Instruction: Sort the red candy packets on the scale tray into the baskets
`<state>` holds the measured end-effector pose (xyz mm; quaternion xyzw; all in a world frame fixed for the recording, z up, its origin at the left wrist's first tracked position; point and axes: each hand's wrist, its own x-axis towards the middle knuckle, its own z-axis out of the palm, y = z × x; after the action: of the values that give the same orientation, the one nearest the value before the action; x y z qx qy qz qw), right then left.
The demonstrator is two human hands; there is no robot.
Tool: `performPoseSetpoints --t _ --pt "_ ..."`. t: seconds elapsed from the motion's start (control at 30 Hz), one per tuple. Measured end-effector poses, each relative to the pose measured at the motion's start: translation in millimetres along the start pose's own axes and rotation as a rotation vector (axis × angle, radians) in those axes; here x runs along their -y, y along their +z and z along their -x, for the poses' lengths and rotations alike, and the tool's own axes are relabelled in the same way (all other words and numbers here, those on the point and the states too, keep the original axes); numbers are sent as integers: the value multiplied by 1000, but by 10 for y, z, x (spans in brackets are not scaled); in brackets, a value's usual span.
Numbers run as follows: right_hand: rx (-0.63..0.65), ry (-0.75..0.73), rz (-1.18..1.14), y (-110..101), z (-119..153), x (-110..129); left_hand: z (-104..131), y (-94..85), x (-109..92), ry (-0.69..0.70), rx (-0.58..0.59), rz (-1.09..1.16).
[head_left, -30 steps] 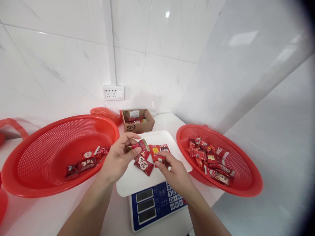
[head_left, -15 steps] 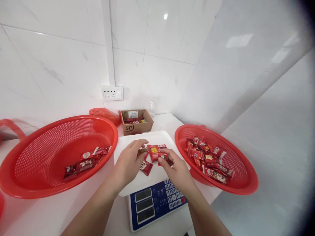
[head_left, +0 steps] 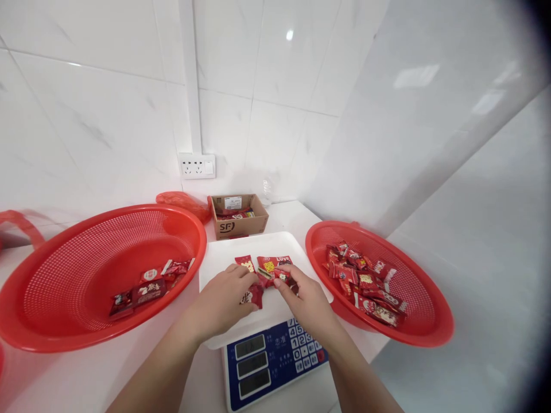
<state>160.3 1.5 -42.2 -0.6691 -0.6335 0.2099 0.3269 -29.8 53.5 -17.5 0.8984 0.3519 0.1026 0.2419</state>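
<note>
Over the white weighing tray of a digital scale, my left hand curls its thumb and fingers around a dark red snack packet with pale lettering. Another red packet lies just beyond those fingertips. My right hand pinches a small red packet between thumb and fingers. Beneath and behind it is a larger red packet marked LOVE with yellow characters. The right fingers partly cover the packets at that side of the tray.
A large red plastic basket on the left holds several packets; a second red basket on the right holds many more. Behind the tray stands a cardboard box with packets inside. The scale's blue keypad panel faces me.
My left hand has come down and nearer to me, onto the dark red packet. A red packet now lies on the tray beyond its fingers. My right hand keeps its pinch.
</note>
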Motion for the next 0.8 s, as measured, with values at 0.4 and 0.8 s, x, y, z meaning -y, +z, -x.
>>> performPoseSetpoints --t 0.4,0.8 --pt "158 -6 337 135 -264 127 -3 -40 46 -55 48 -126" --pt "81 8 220 72 -218 120 -18 -17 40 -79 62 -113"
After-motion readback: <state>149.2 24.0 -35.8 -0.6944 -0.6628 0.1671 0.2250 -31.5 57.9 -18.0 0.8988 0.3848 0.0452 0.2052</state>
